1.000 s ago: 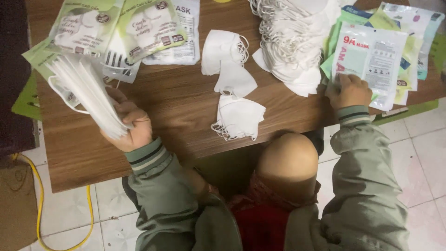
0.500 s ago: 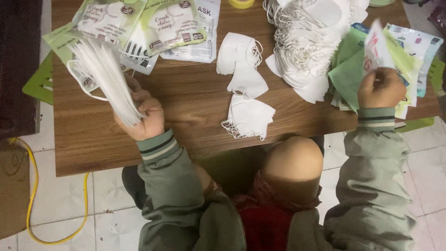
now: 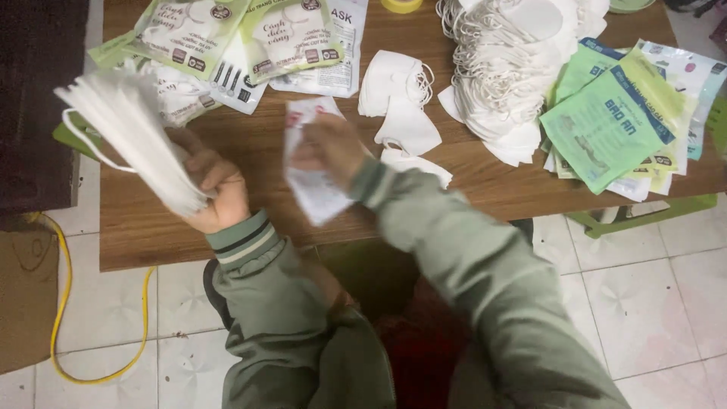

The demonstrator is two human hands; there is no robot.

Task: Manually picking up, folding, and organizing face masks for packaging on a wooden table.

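Observation:
My left hand [image 3: 213,191] grips a thick stack of white face masks [image 3: 129,136], fanned up and to the left above the brown wooden table [image 3: 485,189]. My right hand [image 3: 329,148] holds an empty clear plastic pouch [image 3: 310,178] with red print, in the middle over the table, close to the stack. The hand and pouch are motion-blurred. A few loose white masks [image 3: 401,113] lie on the table just right of my right hand.
Filled mask packets [image 3: 250,38] lie at the table's back left. A big heap of white masks [image 3: 507,68] sits at the back right, beside a pile of green and clear empty pouches [image 3: 613,121]. A yellow cable [image 3: 60,303] runs over the tiled floor.
My right hand took a pouch from the pile at the right and carried it left to the middle, next to the mask stack. My left hand kept holding the stack.

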